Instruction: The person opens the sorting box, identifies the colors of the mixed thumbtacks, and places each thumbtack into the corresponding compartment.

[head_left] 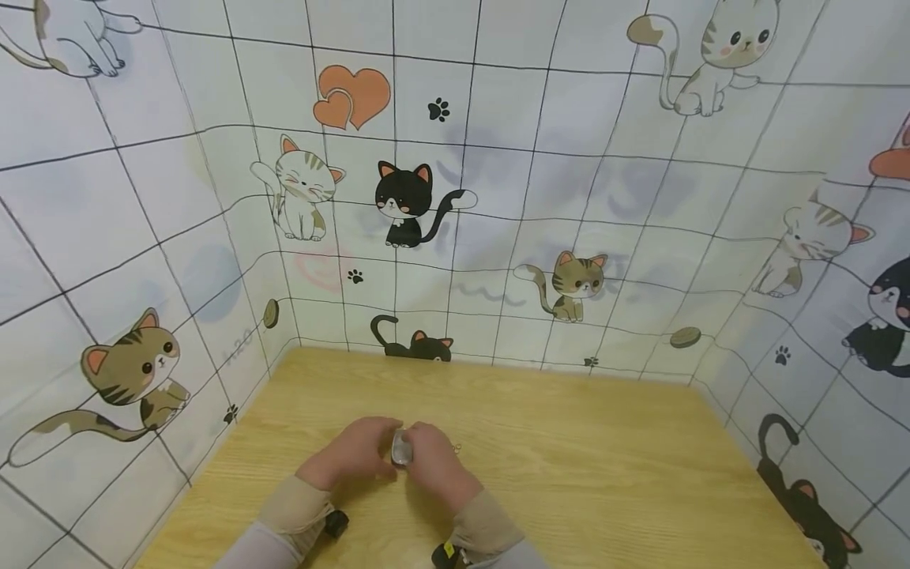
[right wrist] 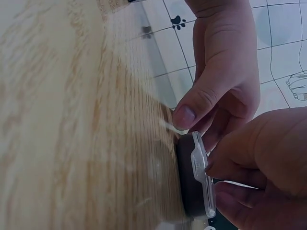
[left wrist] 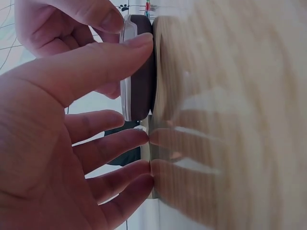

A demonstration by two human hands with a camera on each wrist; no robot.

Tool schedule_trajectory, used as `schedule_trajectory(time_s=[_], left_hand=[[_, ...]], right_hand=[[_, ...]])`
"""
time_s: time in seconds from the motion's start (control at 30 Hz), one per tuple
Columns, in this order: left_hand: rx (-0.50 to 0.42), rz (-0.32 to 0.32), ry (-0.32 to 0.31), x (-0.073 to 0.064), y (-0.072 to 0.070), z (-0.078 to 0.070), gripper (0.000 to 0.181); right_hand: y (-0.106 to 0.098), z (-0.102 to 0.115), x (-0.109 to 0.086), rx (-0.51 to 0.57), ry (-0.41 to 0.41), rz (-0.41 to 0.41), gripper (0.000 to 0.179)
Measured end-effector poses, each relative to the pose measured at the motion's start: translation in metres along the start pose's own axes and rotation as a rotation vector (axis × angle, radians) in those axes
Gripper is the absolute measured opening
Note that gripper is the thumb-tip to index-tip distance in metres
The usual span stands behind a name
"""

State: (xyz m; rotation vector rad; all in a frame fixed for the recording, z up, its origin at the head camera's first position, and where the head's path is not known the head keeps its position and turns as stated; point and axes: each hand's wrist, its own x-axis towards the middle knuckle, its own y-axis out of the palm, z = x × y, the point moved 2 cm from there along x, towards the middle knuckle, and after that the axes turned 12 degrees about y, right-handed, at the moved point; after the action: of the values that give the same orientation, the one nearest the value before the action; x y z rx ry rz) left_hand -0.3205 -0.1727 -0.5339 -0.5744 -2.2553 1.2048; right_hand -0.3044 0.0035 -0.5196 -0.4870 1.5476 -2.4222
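Observation:
A small dark case point(right wrist: 191, 187) with a clear lid point(right wrist: 198, 163) lies on the wooden table between both hands. My right hand point(head_left: 435, 460) pinches the lid, its fingers bent at the lid's face and edge in the right wrist view. On the other side is my left hand point(head_left: 355, 452). Its thumb point(left wrist: 136, 45) lies against the side of the case in the left wrist view, while its other fingers stretch loosely past the end of the case, tips close to the tabletop. Much of the case is covered by the hands in the head view.
Tiny gold-coloured loops point(head_left: 457, 449) lie on the table point(head_left: 590, 458) just right of my right hand. Walls covered in white cat-print sheet point(head_left: 490, 197) stand behind the table and at both sides. Dark wrist devices point(head_left: 336, 523) sit at both cuffs.

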Motion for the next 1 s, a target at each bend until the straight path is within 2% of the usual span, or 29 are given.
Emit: schedule_trajectory(time_s=[0.1, 0.33, 0.5, 0.63, 0.8, 1.0], left_hand=[[0.027, -0.004, 0.041, 0.000, 0.002, 0.000, 0.075], [0.073, -0.016, 0.072, -0.001, 0.004, 0.001, 0.064], [0.107, -0.033, 0.094, 0.001, 0.003, -0.001, 0.053], [0.116, -0.038, 0.091, 0.003, 0.002, -0.003, 0.054], [0.114, -0.042, 0.087, 0.004, 0.000, -0.005, 0.056], [0.103, -0.045, 0.102, 0.004, -0.001, -0.008, 0.051]], right_hand=[[0.001, 0.000, 0.000, -0.025, -0.031, -0.025, 0.020], [0.003, 0.002, 0.000, -0.082, -0.065, -0.047, 0.017], [0.004, 0.008, -0.002, -0.238, -0.101, -0.111, 0.026], [0.003, 0.011, -0.002, -0.332, -0.137, -0.143, 0.025], [0.003, 0.016, 0.000, -0.459, -0.245, -0.174, 0.011], [0.001, 0.025, 0.003, -0.569, -0.327, -0.193, 0.020]])
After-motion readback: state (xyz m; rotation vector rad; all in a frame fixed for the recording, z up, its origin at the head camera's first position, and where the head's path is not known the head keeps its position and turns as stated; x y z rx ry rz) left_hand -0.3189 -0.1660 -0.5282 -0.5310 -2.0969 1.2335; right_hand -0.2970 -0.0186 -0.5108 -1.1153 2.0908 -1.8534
